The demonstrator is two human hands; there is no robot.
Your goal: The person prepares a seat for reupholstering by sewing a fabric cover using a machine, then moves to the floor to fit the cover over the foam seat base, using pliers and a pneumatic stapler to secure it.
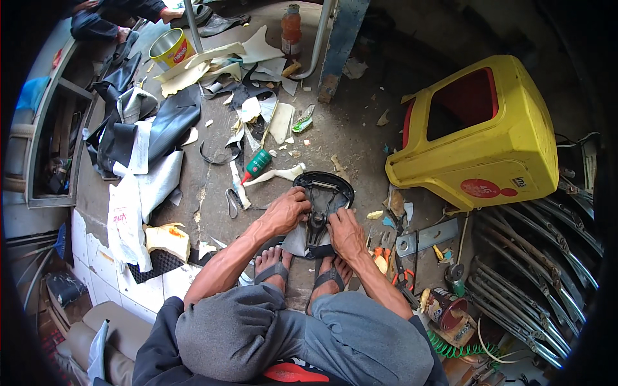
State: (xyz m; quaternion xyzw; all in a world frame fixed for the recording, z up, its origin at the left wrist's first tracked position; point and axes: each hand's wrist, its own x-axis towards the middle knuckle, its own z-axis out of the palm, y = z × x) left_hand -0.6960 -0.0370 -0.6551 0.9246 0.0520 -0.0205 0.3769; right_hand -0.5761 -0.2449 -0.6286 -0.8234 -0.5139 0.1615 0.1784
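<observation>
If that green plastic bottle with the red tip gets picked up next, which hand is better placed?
Probably the left hand: the green bottle lies nearer to it. The right hand is farther away, across the black seat with metal rails that both hands touch.

From my remote station, I look down on a littered grey floor, white tiles at left, a chipped blue post and deep shadow beyond.
</observation>
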